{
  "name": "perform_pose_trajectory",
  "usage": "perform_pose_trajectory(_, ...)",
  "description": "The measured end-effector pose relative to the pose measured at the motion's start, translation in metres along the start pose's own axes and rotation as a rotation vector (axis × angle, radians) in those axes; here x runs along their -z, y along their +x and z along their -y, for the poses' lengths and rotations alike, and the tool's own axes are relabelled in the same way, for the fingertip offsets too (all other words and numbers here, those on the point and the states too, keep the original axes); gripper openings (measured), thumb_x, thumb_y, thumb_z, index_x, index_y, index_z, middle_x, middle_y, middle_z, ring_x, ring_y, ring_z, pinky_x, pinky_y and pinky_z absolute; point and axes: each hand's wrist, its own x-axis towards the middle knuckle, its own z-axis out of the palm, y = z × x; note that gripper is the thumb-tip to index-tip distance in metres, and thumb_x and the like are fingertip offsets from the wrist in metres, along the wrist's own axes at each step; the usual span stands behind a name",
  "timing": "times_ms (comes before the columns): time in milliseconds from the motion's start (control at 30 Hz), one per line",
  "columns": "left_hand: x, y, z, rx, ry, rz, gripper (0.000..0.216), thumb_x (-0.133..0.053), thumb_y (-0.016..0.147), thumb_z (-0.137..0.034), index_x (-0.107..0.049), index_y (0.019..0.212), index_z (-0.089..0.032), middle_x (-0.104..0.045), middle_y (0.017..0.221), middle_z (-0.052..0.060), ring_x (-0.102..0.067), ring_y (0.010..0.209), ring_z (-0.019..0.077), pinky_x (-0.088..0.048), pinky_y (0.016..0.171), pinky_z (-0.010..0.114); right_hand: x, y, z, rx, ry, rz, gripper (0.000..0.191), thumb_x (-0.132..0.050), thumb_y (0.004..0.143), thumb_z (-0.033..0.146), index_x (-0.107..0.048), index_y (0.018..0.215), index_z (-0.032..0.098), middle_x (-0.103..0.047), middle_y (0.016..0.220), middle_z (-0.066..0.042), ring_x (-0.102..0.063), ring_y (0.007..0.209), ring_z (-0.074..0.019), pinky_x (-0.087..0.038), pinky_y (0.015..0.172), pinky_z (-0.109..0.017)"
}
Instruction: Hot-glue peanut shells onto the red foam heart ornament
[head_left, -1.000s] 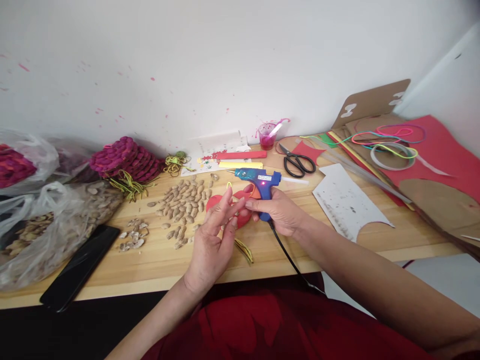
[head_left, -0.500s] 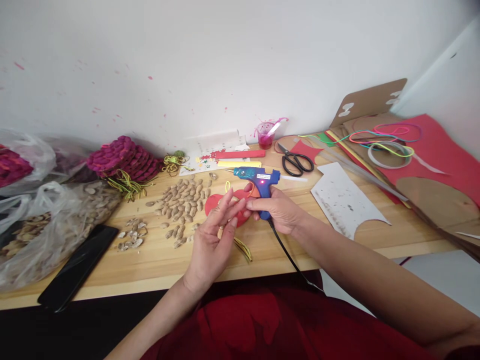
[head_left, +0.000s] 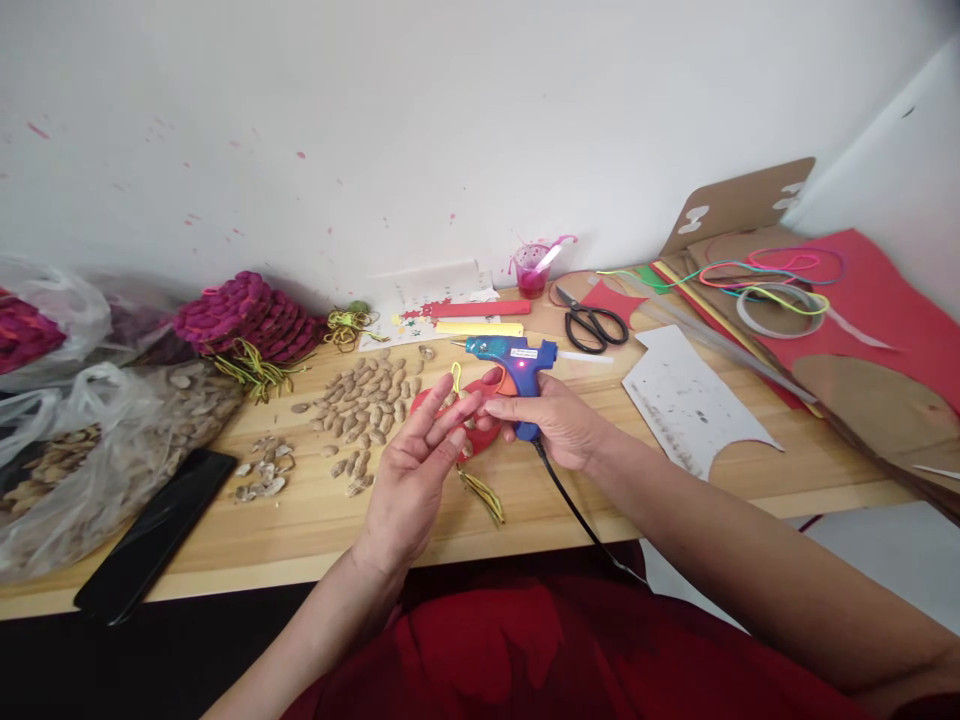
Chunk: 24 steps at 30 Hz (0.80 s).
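My right hand is wrapped round the handle of a blue glue gun, its nozzle pointing left and a red light glowing on its side. The thumb of that hand reaches to the fingertips of my left hand. My left hand is palm up, its fingers stretched and apart, and I see nothing held in it. Under both hands lies a red disc, partly hidden, with a few peanut shells on it. A yellow loop shows at its top and a yellow-green tassel hangs toward me.
Peanut shells are heaped left of the disc. Black scissors, a cup of pink paint and a white card lie behind and right. A phone, a plastic bag and stacked magenta pieces stand left.
My left hand has shifted slightly left and down, its fingers opening away from the disc. More of the disc and tassel shows. The glue gun has moved slightly left.
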Motion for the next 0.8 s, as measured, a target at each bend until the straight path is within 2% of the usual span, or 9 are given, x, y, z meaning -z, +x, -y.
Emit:
perform_pose_trajectory(233, 0.001, 0.001, 0.005, -0.083, 0.072, 0.025, 0.058, -0.07, 0.092, -0.024, -0.052, 0.146, -0.035, -0.067, 0.138, 0.004, -0.057, 0.134, 0.02, -0.045, 0.114, 0.037, 0.001, 0.002, -0.003, 0.015, -0.014, -0.014, 0.022, -0.087, 0.068, 0.021, -0.074, 0.086, 0.016, -0.076, 0.074, -0.003, -0.07, 0.067, -0.0144, -0.047, 0.052, -0.021)
perform_pose_trajectory(300, 0.003, 0.002, 0.006, -0.163, 0.167, -0.011, 0.057, -0.07, 0.092, -0.026, -0.053, 0.145, -0.035, -0.069, 0.134, 0.004, -0.063, 0.127, 0.02, -0.051, 0.108, 0.036, 0.0, 0.003, -0.003, 0.004, -0.031, -0.017, 0.02, -0.087, 0.069, 0.022, -0.074, 0.084, 0.015, -0.075, 0.073, -0.003, -0.069, 0.065, -0.0137, -0.046, 0.052, -0.021)
perform_pose_trajectory(367, 0.005, 0.004, 0.005, -0.274, 0.357, -0.082, 0.05, -0.072, 0.09, -0.027, -0.061, 0.139, -0.033, -0.073, 0.126, 0.004, -0.069, 0.112, 0.0191, -0.057, 0.096, 0.034, 0.0, 0.002, -0.002, -0.015, -0.035, -0.024, 0.02, -0.087, 0.069, 0.023, -0.075, 0.083, 0.015, -0.075, 0.073, -0.003, -0.07, 0.065, -0.0139, -0.046, 0.051, -0.021)
perform_pose_trajectory(433, 0.007, 0.006, 0.003, -0.414, 0.621, -0.133, 0.035, -0.075, 0.088, -0.028, -0.073, 0.122, -0.03, -0.075, 0.114, 0.004, -0.071, 0.099, 0.0185, -0.059, 0.085, 0.032, -0.001, 0.001, -0.002, -0.032, -0.03, -0.029, 0.022, -0.088, 0.067, 0.022, -0.075, 0.084, 0.016, -0.076, 0.075, -0.004, -0.07, 0.065, -0.0144, -0.047, 0.05, -0.021)
perform_pose_trajectory(533, 0.007, 0.01, -0.001, -0.606, 0.923, -0.119, 0.016, -0.077, 0.086, -0.027, -0.079, 0.101, -0.025, -0.075, 0.1, 0.004, -0.068, 0.093, 0.018, -0.057, 0.079, 0.031, 0.0, 0.0, -0.003, -0.038, -0.046, -0.021, 0.027, -0.089, 0.066, 0.021, -0.075, 0.089, 0.017, -0.077, 0.077, -0.003, -0.07, 0.062, -0.0138, -0.048, 0.05, -0.022)
perform_pose_trajectory(667, 0.003, 0.015, -0.008, -0.737, 1.026, -0.076, 0.005, -0.075, 0.087, -0.025, -0.077, 0.092, -0.023, -0.074, 0.088, 0.003, -0.066, 0.086, 0.0166, -0.054, 0.079, 0.031, 0.003, -0.001, -0.005, -0.032, -0.112, -0.025, 0.028, -0.088, 0.07, 0.023, -0.074, 0.094, 0.02, -0.077, 0.078, -0.001, -0.069, 0.063, -0.0131, -0.048, 0.049, -0.021)
perform_pose_trajectory(800, 0.004, 0.019, -0.01, -0.878, 1.153, -0.037, 0.003, -0.072, 0.09, -0.022, -0.075, 0.09, -0.021, -0.073, 0.085, 0.003, -0.063, 0.084, 0.0173, -0.051, 0.079, 0.032, 0.005, 0.0, -0.004, -0.001, -0.142, -0.015, 0.026, -0.088, 0.071, 0.023, -0.075, 0.094, 0.02, -0.077, 0.081, -0.002, -0.071, 0.068, -0.014, -0.051, 0.051, -0.021)
